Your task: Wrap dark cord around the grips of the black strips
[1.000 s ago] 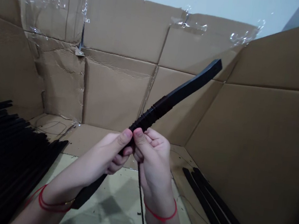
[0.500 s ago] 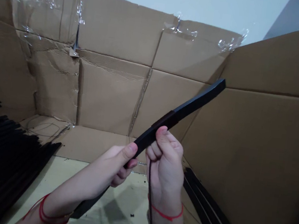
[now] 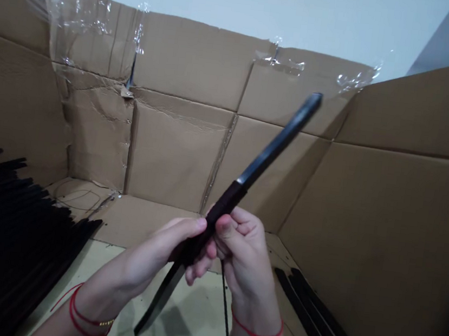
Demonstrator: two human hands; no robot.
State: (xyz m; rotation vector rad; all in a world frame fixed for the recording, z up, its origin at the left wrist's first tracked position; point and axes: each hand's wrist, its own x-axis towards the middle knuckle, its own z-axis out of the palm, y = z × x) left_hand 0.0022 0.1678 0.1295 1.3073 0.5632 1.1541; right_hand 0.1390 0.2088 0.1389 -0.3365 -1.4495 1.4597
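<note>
A long, slightly curved black bar [image 3: 275, 155] is held up at a slant in front of me, its upper end to the right. Dark brown cord is wrapped round its middle as a band [image 3: 225, 203]. Below that band, my left hand [image 3: 176, 244] is closed round the bar, thumb on top. My right hand [image 3: 242, 244] is closed at the bar's right side, its thumb against the wrapping. A thin dark cord [image 3: 225, 299] runs down from the right hand past the wrist. The right fingertips are partly hidden behind the bar.
Many black strips [image 3: 6, 239] are piled at the left. Several more long black strips [image 3: 313, 315] lie at the right. Taped cardboard walls [image 3: 177, 151] rise behind and at both sides. A loose loop of thin cord [image 3: 77, 196] lies at the back left of the pale work surface [image 3: 193, 322].
The bar has turned to a steeper slant, its upper end shifting left and up. My hands have come closer together, and the right hand has moved slightly down. The view has tilted slightly.
</note>
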